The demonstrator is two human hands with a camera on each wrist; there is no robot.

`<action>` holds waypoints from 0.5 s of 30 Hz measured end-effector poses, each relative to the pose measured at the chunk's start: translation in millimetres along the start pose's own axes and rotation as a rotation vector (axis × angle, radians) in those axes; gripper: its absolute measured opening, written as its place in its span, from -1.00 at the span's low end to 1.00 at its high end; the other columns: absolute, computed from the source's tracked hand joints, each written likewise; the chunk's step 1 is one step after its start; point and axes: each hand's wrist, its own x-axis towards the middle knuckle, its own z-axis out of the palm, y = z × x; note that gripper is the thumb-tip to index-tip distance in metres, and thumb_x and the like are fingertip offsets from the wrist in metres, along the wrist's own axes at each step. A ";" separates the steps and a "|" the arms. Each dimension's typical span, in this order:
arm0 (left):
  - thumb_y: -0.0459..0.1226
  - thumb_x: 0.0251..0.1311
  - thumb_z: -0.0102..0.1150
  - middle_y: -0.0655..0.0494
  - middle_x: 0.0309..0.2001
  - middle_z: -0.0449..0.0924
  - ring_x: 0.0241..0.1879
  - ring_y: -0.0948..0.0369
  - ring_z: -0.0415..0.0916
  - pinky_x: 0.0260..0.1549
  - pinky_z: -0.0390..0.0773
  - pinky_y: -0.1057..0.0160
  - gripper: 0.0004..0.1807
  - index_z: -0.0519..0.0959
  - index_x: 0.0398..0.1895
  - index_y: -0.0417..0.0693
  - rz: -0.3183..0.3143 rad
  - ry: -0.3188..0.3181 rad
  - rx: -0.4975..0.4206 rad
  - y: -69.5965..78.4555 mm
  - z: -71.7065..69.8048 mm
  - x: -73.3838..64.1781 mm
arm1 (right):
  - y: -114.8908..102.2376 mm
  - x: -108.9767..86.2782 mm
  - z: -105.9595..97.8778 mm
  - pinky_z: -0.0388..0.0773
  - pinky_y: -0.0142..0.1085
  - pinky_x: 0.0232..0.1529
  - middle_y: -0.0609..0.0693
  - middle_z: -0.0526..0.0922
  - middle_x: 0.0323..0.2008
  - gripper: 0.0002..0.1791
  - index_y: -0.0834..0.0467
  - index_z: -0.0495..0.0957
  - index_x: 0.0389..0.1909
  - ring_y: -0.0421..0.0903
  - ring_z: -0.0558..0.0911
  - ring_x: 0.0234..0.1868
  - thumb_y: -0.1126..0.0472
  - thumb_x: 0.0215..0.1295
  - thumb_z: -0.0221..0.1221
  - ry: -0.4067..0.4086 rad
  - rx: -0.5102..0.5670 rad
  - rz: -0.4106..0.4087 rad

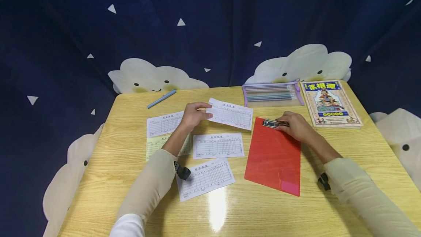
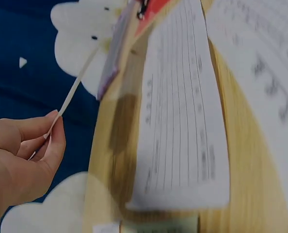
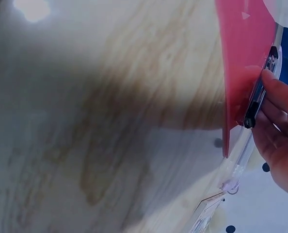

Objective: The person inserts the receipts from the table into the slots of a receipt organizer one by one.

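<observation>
My left hand (image 1: 194,115) pinches the left end of a white receipt form (image 1: 231,114), raised over the table; the left wrist view shows this slip edge-on between thumb and fingers (image 2: 56,128). On the right, my right hand (image 1: 294,125) grips the metal clip (image 1: 270,123) at the top of a red clipboard (image 1: 273,156). In the right wrist view the thumb lies on the clip (image 3: 260,92), with the fingers behind it. Below the raised slip lie another white form (image 1: 218,145) and a tilted one (image 1: 207,178). My left forearm partly covers a yellow form (image 1: 154,145) under a white form (image 1: 162,123).
A blue pen (image 1: 161,99) lies at the back left of the wooden table (image 1: 125,178). Toward the back right are a clear pencil pouch with purple edging (image 1: 273,102) and an illustrated book (image 1: 330,103). A dark blue curtain (image 1: 210,21) hangs behind the table.
</observation>
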 end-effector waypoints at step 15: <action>-0.52 -0.11 0.36 -0.17 -0.25 0.68 -0.48 0.32 0.52 -0.56 0.42 0.38 -0.61 0.64 -0.11 -0.20 -0.037 -0.170 0.020 -1.1 96.9 -24.8 | 0.1 1.7 -1.9 0.51 -0.07 -0.26 0.12 0.60 -0.39 -0.74 0.30 0.67 -0.22 0.03 0.57 -0.36 0.29 0.04 0.35 -0.034 -0.009 0.001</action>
